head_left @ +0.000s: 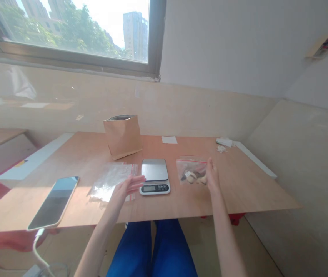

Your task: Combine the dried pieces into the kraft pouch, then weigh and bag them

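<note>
My left hand (127, 187) is stretched out with straight fingers, holding nothing, its fingertips at the left edge of a kitchen scale (154, 170). The scale has a bare silver plate and a dark strip with a display and buttons. Clear zip-lock bags (109, 180) with red seal lines lie flat beneath and left of that hand. Right of the scale, my right hand (213, 176) grips the right edge of a zip-lock bag (194, 166). Inside it are pale and dark lumps and a small white piece; their kind is unclear.
A brown paper bag (123, 137) stands open-topped behind the scale. A phone (54, 202) on a white cable (38, 244) lies at the left front. A white paper (169, 139) lies at the back, with crumpled white scraps (223, 143) at the back right by the wall.
</note>
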Available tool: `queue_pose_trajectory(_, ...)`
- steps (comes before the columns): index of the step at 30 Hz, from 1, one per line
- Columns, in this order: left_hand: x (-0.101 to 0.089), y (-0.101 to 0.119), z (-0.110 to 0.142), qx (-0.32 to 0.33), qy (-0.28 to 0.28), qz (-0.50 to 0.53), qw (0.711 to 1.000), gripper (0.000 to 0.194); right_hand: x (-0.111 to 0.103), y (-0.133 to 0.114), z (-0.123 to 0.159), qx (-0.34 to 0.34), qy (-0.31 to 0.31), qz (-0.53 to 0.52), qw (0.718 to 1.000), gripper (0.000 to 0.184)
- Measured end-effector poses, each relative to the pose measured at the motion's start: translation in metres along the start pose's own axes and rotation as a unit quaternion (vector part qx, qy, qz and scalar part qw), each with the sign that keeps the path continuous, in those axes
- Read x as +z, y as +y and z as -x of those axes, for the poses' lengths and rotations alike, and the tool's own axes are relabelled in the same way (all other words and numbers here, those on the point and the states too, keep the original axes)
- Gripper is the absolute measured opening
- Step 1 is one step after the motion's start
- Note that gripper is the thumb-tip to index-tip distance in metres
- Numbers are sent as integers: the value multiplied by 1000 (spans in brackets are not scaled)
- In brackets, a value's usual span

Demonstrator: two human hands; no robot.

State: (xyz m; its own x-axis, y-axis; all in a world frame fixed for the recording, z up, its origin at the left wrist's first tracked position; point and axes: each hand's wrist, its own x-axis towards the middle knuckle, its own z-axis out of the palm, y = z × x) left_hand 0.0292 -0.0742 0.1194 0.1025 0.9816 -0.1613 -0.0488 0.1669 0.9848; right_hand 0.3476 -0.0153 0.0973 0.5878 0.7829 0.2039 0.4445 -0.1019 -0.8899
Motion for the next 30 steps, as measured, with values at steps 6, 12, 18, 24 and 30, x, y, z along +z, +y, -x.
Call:
queue_pose_trajectory(6, -9, 45, -58, 214, 174, -161, 948, 46, 7, 26, -39, -39, 113, 176, 977, 69)
queue_pose_trajectory(12, -27, 120, -139, 304, 337, -378, 807, 49, 40, 59, 4, -150, 24, 290, 945, 53)
queue_pose_trajectory(18, -47, 117, -163, 257, 298, -469, 791, 50, 51, 61, 16, -131, 23, 278, 951, 47)
queue_pose_trajectory(24, -34, 67, -107, 293, 365, -457, 756, 32, 62, -30, 73, -331, -80, 27, 940, 37)
queue_pose_trajectory(30, -24, 5, -55, 257, 284, -376, 844, 24, 97, -99, 129, -449, -273, -7, 851, 39)
